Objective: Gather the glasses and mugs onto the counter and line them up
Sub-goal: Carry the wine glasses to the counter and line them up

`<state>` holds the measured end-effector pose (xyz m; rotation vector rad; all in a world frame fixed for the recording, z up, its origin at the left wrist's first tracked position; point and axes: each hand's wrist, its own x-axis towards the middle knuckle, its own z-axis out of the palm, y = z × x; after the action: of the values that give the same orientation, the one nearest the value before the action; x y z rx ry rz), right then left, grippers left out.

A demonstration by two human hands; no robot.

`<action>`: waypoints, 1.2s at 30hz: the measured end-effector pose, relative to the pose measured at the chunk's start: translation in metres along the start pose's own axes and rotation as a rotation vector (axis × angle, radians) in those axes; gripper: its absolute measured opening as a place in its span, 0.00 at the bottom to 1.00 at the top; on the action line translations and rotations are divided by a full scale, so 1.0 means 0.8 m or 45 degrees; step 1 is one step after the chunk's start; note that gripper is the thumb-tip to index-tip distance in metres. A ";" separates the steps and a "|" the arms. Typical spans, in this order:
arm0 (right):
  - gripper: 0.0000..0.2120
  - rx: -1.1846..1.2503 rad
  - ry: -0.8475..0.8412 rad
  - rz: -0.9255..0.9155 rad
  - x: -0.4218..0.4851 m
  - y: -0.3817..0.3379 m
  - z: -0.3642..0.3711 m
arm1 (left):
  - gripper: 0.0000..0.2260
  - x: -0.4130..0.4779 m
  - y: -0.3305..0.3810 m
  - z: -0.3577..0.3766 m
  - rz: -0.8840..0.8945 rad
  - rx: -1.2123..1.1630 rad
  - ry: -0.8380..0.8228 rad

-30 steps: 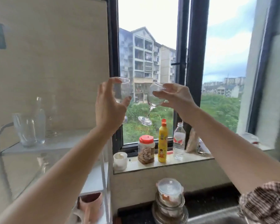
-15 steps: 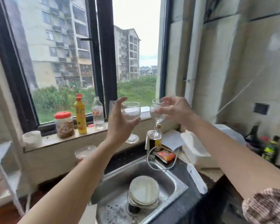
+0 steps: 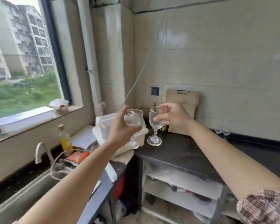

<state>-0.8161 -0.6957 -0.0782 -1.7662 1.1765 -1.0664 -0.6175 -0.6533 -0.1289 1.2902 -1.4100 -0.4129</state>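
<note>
Left hand (image 3: 120,126) hides the near side of its wine glass (image 3: 133,122), fingers clamped on the bowl. Right hand (image 3: 173,118) grips the second wine glass (image 3: 155,125) likewise, foot over the dark tabletop's (image 3: 176,151) left edge. Motion blur throughout. View has swung right since earlier; sink (image 3: 14,196) now lower left.

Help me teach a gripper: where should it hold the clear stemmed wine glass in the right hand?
The clear stemmed wine glass hangs upright, so take its bowl from the side, as the right hand does; the stem looks too thin.
</note>
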 end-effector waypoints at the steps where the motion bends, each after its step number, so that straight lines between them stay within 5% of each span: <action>1: 0.33 -0.018 0.028 0.023 0.004 0.015 -0.022 | 0.37 0.011 0.000 0.028 -0.001 -0.018 -0.047; 15: 0.26 -0.199 0.354 0.301 0.145 0.228 -0.288 | 0.30 0.195 -0.025 0.411 -0.041 -0.212 -0.556; 25: 0.32 -0.295 0.460 0.477 0.219 0.378 -0.435 | 0.31 0.267 -0.040 0.643 -0.022 -0.134 -0.799; 36: 0.32 -0.381 0.299 0.628 0.319 0.583 -0.600 | 0.33 0.309 -0.092 0.917 -0.116 0.107 -0.905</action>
<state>-1.3483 -1.1399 -0.2591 -1.4639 1.8802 -0.8417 -1.1593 -1.1835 -0.3016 1.3392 -1.9707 -0.9482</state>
